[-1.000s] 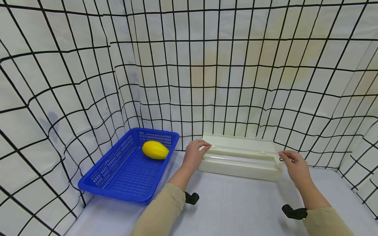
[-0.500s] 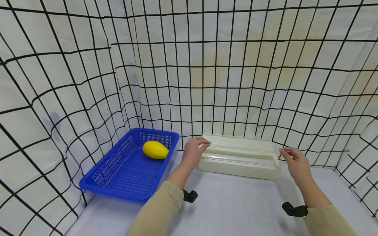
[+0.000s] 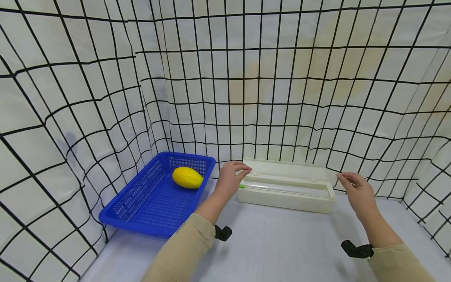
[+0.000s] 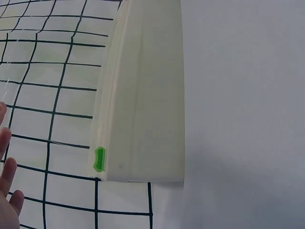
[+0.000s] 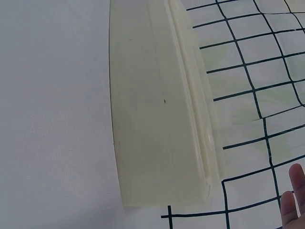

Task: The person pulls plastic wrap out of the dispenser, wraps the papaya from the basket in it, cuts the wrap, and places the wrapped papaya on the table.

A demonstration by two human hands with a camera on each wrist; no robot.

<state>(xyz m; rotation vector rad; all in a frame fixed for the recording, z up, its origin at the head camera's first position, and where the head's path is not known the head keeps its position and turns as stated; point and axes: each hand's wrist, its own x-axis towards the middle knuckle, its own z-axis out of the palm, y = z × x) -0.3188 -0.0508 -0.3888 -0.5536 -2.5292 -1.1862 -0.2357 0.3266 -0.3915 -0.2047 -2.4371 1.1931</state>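
A long cream dispenser box (image 3: 287,202) stands on the table with its lid (image 3: 285,168) tilted back. Inside lies a roll of clear plastic wrap (image 3: 285,188), with a green piece (image 4: 99,159) at its left end. My left hand (image 3: 229,178), above the box's left end, has thumb and fingertip together, pinching what appears to be the wrap's thin edge. Off the right end, my right hand (image 3: 359,192) pinches likewise. The film between them is almost invisible; faint glints show near the left fingers (image 4: 5,138). In the right wrist view only fingertips (image 5: 296,179) appear.
On the left stands a blue perforated basket (image 3: 116,222) holding a yellow, smooth, oval fruit-like object (image 3: 187,178). Black wire mesh (image 3: 243,103) backed with white sheeting rises behind and at both sides. White cloth covers the table (image 3: 282,246).
Both hands have risen slightly. My right hand has shifted a little away from the box's right end. The box, basket and yellow object stay where they were.
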